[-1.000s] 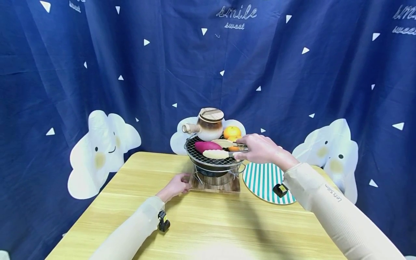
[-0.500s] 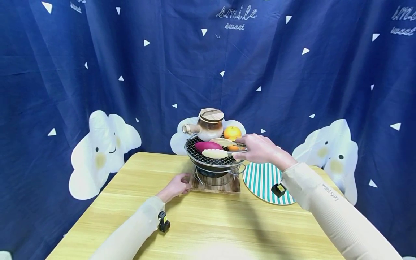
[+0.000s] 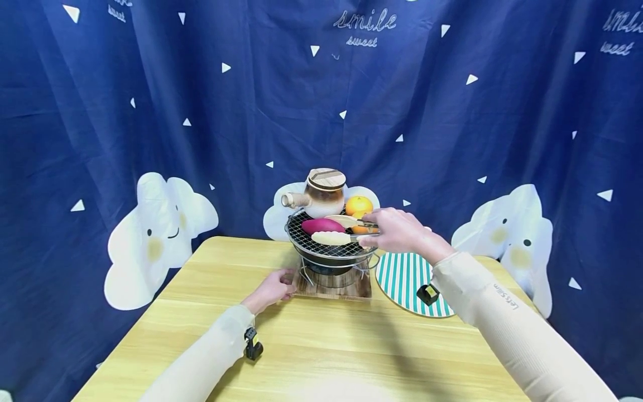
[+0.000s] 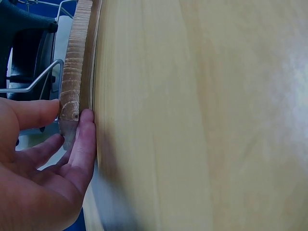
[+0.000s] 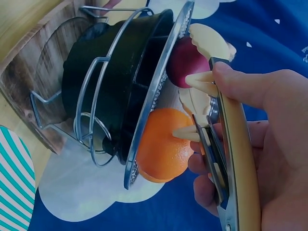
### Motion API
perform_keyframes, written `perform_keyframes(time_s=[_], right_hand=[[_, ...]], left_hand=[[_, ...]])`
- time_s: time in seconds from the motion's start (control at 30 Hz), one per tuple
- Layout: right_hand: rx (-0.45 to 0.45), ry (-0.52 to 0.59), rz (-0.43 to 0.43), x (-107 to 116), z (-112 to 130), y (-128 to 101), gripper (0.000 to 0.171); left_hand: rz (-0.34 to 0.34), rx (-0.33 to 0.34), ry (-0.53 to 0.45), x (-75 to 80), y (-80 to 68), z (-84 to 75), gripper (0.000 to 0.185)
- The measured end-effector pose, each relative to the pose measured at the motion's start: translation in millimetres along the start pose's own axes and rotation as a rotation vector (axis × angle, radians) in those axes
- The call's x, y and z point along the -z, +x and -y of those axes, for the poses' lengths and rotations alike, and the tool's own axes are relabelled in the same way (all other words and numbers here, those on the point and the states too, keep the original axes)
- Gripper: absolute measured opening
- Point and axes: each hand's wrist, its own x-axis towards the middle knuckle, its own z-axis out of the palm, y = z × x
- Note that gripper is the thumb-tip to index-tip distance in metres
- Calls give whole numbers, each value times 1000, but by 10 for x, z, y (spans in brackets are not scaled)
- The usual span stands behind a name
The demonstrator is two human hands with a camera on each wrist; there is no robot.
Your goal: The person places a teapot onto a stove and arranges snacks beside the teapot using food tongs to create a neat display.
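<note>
In the head view my right hand [image 3: 399, 230] grips a pair of tongs [image 5: 236, 144] with cream scalloped tips. Those tips stand apart over the grill, on either side of a purple sweet potato [image 3: 321, 225] lying on the mesh; I cannot tell whether they touch it. My left hand [image 4: 53, 163] pinches the corner of a wooden board [image 4: 74, 72], thumb on one face and fingers on the other. On that board stands the round black grill [image 5: 108, 77] in its wire frame. Oranges [image 5: 163, 144] sit at the grill's right side, partly behind the tongs.
A clay pot [image 3: 324, 198] with a wooden lid and side handle stands at the back of the grill. Right of the board lies a round green-striped mat [image 3: 407, 282], partly under my right forearm. A blue curtain [image 3: 241, 111] hangs behind the wooden table [image 3: 311, 340].
My right hand and the tongs have shifted slightly to the left over the grill. The left hand, sweet potato and pot keep their places.
</note>
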Motion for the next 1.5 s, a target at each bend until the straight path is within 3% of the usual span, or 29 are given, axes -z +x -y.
perform_keyframes(time_s=[0.5,0.97,1.5], right_hand=[[51,-9,-44,-54,70,36,50],[22,-17,-36,-56,113,29,69],[-1,-16,-39,-49,141,6,70]], left_hand=[[-5,-6,-3,-7,16,33,59],[2,-7,-9,-10,-9,21,58],[6,4,-11,0,-17,1,60]])
